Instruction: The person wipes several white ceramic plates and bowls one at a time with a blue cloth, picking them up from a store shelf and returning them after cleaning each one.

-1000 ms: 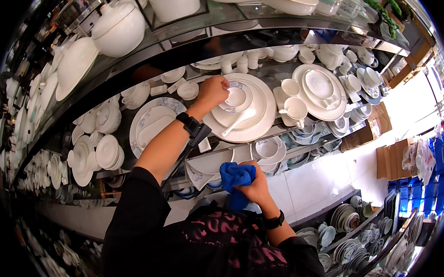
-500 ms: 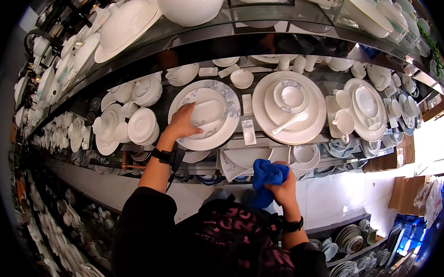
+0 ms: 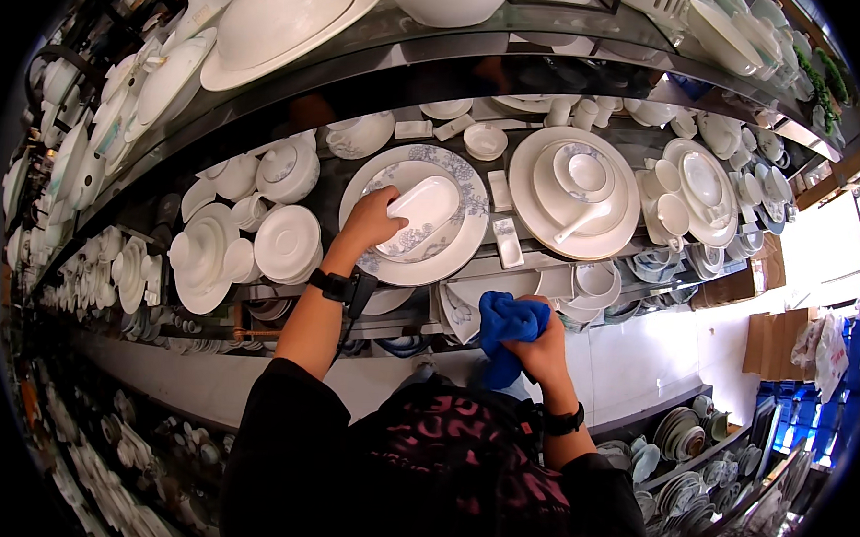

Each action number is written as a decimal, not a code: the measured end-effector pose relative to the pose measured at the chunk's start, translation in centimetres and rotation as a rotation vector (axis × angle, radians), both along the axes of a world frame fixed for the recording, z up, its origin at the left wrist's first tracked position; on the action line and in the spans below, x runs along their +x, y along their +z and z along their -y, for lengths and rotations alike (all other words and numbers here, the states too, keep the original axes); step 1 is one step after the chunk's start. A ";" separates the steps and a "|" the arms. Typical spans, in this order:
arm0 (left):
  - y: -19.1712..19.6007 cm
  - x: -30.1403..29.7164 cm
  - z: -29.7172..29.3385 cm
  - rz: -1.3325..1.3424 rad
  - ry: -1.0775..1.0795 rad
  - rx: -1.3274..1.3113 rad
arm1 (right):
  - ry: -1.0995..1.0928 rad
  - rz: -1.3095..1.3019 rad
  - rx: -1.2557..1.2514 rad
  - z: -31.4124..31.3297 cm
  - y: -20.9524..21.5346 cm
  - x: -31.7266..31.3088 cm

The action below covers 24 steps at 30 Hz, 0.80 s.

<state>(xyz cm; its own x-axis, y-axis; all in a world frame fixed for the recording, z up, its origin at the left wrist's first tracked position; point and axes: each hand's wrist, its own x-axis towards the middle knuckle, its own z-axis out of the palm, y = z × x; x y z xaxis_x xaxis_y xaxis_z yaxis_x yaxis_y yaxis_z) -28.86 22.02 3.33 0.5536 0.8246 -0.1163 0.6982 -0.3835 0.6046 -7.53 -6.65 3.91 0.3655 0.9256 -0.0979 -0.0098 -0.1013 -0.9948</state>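
Note:
My left hand (image 3: 373, 220) grips the left end of a white oblong dish (image 3: 431, 199), fingers over its rim and thumb at the near side. The dish is tilted above a smaller flower-patterned plate (image 3: 414, 245), which rests on a large round plate (image 3: 470, 189) with blue-grey flowers on its rim. In front of my body, below the shelf edge, my right hand (image 3: 539, 348) is closed around a bunched blue cloth (image 3: 512, 322). Part of the cloth hangs below the fingers.
To the right stands a stack of plates (image 3: 529, 206) with a bowl and a white spoon (image 3: 583, 220). A small rectangular dish (image 3: 508, 242) lies between the settings. Bowls and a lidded pot (image 3: 287, 169) crowd the left. A glass shelf (image 3: 439, 53) with large dishes overhangs the back.
My left hand has closed on the oblong dish and lifted its edge, tilting it off the patterned plate. My right hand still holds the blue cloth. The whole view has shifted slightly.

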 end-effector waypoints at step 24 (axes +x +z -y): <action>2.1 -6.3 16.8 1.314 0.165 -1.086 | -0.010 0.900 0.530 -10.0 5.3 -12.2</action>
